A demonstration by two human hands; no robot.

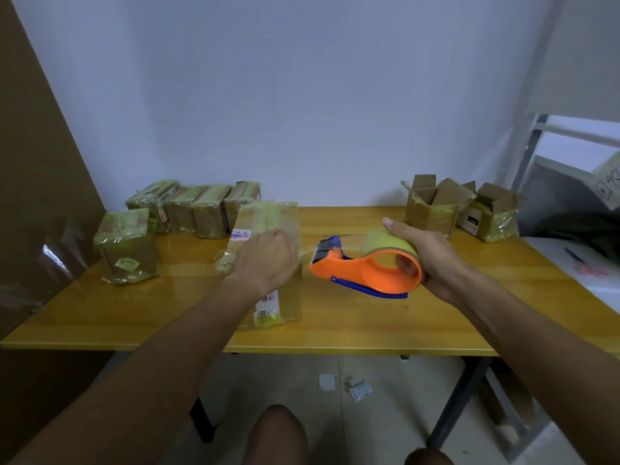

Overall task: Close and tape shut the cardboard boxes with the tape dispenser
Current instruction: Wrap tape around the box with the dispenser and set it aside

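Just left of the right hand [426,256], whose grip is clamped round the tape dispenser [365,266], a taped cardboard box [268,229] is pressed by the curled left hand [268,260]; tape spans between. Severing the strip is judged next.

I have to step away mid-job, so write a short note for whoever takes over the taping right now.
Left hand presses on the box at the table's middle. Right hand grips the orange tape dispenser just right of it, a strip of tape running to the box.
Done: taped boxes grouped at far left.
Left: finish this box, then close and tape the two open boxes at far right.
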